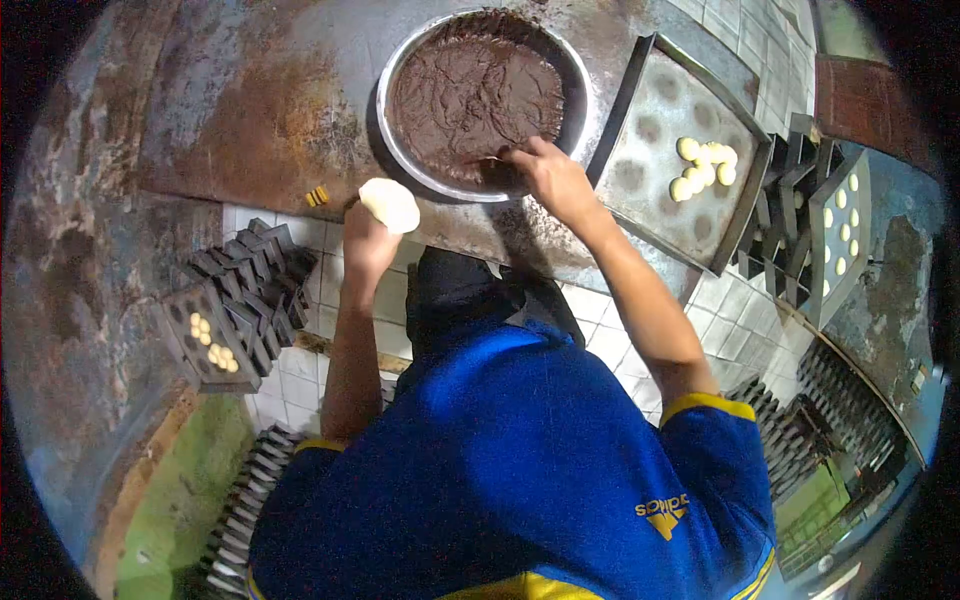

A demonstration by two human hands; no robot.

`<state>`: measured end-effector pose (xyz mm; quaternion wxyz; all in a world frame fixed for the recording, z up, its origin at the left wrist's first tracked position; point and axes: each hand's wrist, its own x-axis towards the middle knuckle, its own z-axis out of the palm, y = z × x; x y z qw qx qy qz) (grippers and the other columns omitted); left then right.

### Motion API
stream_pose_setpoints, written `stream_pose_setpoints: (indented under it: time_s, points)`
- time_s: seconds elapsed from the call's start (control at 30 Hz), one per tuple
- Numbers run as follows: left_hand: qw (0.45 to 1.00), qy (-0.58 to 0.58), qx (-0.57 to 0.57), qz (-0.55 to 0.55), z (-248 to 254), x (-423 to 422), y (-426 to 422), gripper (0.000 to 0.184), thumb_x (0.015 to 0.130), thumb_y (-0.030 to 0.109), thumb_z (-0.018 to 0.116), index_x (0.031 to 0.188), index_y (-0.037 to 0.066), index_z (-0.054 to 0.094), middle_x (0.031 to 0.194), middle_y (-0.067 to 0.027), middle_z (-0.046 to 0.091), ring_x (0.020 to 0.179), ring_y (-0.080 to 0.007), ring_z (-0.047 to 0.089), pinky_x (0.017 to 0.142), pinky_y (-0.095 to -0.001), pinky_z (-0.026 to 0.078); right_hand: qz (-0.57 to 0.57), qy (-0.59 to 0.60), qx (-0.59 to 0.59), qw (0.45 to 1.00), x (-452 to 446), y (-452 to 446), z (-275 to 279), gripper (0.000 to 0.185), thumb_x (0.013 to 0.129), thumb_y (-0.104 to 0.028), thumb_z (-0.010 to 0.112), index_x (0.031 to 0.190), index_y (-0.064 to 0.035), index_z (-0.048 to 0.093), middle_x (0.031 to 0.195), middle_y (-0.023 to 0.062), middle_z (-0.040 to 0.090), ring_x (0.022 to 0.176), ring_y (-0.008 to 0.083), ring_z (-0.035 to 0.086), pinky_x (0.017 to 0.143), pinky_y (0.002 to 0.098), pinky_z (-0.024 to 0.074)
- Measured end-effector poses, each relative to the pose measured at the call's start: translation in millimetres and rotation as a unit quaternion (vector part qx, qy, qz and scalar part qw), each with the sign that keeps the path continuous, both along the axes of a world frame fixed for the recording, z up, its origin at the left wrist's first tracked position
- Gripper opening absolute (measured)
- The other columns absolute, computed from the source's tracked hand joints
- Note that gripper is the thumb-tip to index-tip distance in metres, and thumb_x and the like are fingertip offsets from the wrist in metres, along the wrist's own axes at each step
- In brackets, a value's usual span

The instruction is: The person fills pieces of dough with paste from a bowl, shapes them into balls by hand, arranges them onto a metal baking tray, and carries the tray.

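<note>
A flattened round of pale dough lies across the fingers of my left hand, which is closed around its underside near the table's front edge. Just to the right stands a wide metal bowl of thick dark brown filling. My right hand reaches over the bowl's near right rim with its fingers pinched together. A thin light sliver shows by the fingertips against the filling, too small to name. Several pale dough balls sit in a cluster on a dark-rimmed baking tray right of the bowl.
Stacked trays stand at the lower left, the top one bearing dough balls. Another stack at the right has a tray of dough pieces. A small yellow and dark object rests on the worn table.
</note>
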<state>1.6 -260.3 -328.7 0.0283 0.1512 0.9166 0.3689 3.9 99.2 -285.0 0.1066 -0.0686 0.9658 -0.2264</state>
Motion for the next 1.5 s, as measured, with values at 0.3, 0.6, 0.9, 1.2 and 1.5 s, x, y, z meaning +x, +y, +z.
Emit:
stream_pose_setpoints:
  time_s: [0.3, 0.6, 0.9, 1.2, 1.5]
  points:
    - [0.968, -0.222, 0.102, 0.049, 76.0, -63.4, 17.1, 0.024, 0.090, 0.008, 0.071, 0.112, -0.003, 0.072, 0.106, -0.0189, 0.077, 0.101, -0.0323, 0.076, 0.087, -0.0403, 0.057, 0.125, -0.094, 0.114, 0.981, -26.7, -13.1, -43.2, 0.035, 0.093, -0.013, 0.058, 0.123, -0.0156, 0.075, 0.129, 0.0172, 0.068, 0.106, 0.0345, 0.074, 0.085, 0.0469, 0.0619]
    - [0.971, -0.224, 0.087, -0.024, 89.7, -78.8, 20.1, 0.025, 0.086, 0.011, 0.076, 0.106, -0.003, 0.074, 0.102, -0.0202, 0.078, 0.098, -0.0341, 0.077, 0.086, -0.0415, 0.059, 0.031, -0.334, -0.237, 0.912, -51.3, 2.5, 22.1, 0.030, 0.092, -0.014, 0.065, 0.117, -0.0018, 0.077, 0.124, 0.0177, 0.074, 0.104, 0.0263, 0.072, 0.093, 0.0376, 0.0552]
    - [0.969, -0.127, 0.193, -0.087, 136.0, -53.8, 81.7, 0.031, 0.074, 0.015, 0.091, 0.096, 0.004, 0.072, 0.087, -0.0076, 0.075, 0.078, -0.0162, 0.070, 0.076, -0.0341, 0.056, 0.045, 0.141, -0.159, 0.976, 10.4, -55.1, 123.4, 0.059, 0.080, 0.001, 0.068, 0.133, -0.0218, 0.073, 0.111, 0.0095, 0.064, 0.096, 0.0313, 0.065, 0.086, 0.0424, 0.0551]
    - [0.979, -0.100, 0.181, -0.001, 101.2, 19.9, 125.8, 0.029, 0.080, 0.015, 0.085, 0.102, -0.001, 0.074, 0.096, -0.0149, 0.078, 0.089, -0.0271, 0.077, 0.081, -0.0379, 0.058, -0.065, 0.111, -0.303, 0.944, 123.0, -13.2, 76.1, 0.044, 0.092, 0.001, 0.065, 0.133, -0.0126, 0.072, 0.109, 0.0161, 0.064, 0.096, 0.0358, 0.066, 0.087, 0.0445, 0.0544]
    - [0.954, -0.249, 0.121, -0.110, 130.0, 55.1, 167.9, 0.035, 0.085, 0.023, 0.086, 0.111, 0.002, 0.073, 0.104, -0.0087, 0.077, 0.099, -0.0188, 0.072, 0.089, -0.0353, 0.056, -0.109, -0.023, -0.227, 0.967, 156.8, 64.7, 10.1, 0.057, 0.089, -0.035, 0.083, 0.136, -0.0075, 0.067, 0.126, 0.0223, 0.064, 0.123, 0.0378, 0.064, 0.106, 0.0461, 0.0503]
